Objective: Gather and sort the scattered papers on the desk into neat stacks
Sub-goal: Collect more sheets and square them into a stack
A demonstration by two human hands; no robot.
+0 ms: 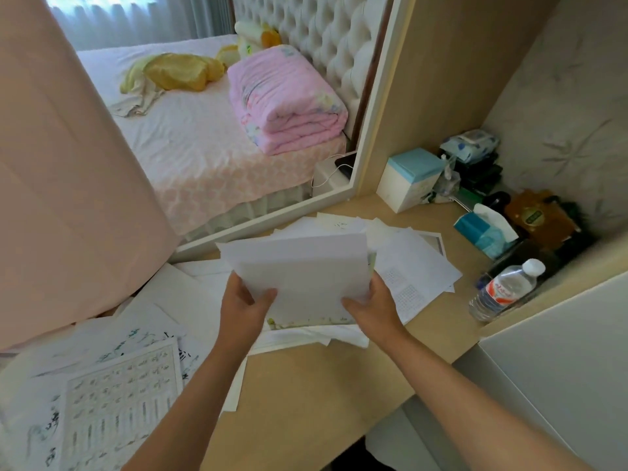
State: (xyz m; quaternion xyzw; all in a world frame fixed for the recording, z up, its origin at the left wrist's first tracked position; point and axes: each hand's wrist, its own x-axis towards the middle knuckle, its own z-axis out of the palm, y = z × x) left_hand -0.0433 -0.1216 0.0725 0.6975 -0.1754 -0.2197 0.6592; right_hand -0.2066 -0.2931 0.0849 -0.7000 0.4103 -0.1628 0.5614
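**One bundle in hand, most of the desk unsorted**

Both of my hands grip a single bundle of white sheets (299, 266). My left hand (243, 300) pinches its lower left corner with the thumb on the near face. My right hand (372, 305) pinches the lower right corner the same way. The bundle hangs tilted above the middle of the desk (323, 385). Its top edges fan apart, so it is not squared.

I judge the job to be at an early stage, as I see no neat stack lying anywhere on the desk. What remains, as far as I can see:

- A layer of loose sheets (306, 334) lies directly beneath the bundle.
- A spread of overlapping pages (418, 263) reaches toward the far right edge.
- A wide heap of practice papers (44, 385) covers the near left corner.

Squaring this bundle and setting it down looks like the step in hand.

Little of the writing can be read:

- A grid sheet (122, 396) at the near left corner carries rows of brush characters, too blurred to make out.
- One page on the right shows small dotted blocks, which I cannot read either.
- The water bottle (503, 288) near the right edge wears a red and white label with unclear lettering.
- The brown packet (535, 215) in the far right corner has a round green badge, which is illegible.
- The teal tissue box (482, 232) beside the brown packet shows no words I can make out.
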